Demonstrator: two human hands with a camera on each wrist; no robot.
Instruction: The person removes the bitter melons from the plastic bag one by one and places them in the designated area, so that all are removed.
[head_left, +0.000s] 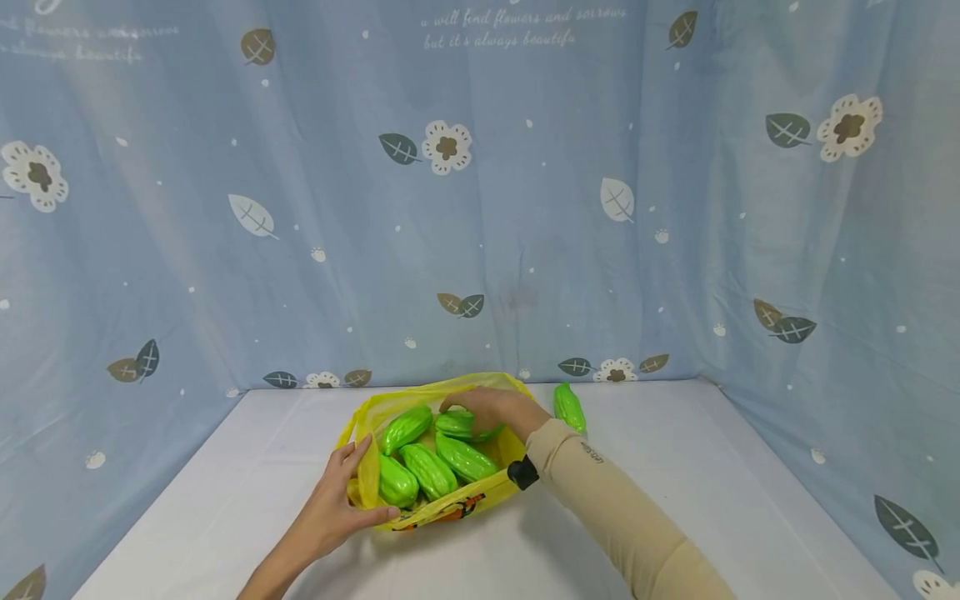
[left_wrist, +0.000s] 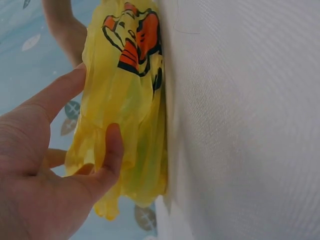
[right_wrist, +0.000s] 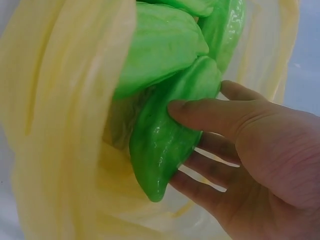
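Note:
A yellow bag (head_left: 495, 492) lies with its mouth spread, several green ridged vegetables (head_left: 426, 468) inside. The left hand (head_left: 330, 504) grips the bag's left rim; in the left wrist view its thumb and fingers pinch the yellow bag (left_wrist: 107, 100). The right hand (head_left: 495, 408) reaches into the bag at the back right. In the right wrist view the right hand (right_wrist: 250, 145) holds one green vegetable (right_wrist: 167, 125) between thumb and fingers, tip pointing down, beside other vegetables (right_wrist: 160, 47). The fingertips behind it are hidden.
Another green vegetable (head_left: 569, 407) lies on the white table (head_left: 660, 467) behind and right of the bag. A blue curtain (head_left: 525, 250) with leaf and flower prints stands around the back and sides. An orange and black print shows on the bag's front.

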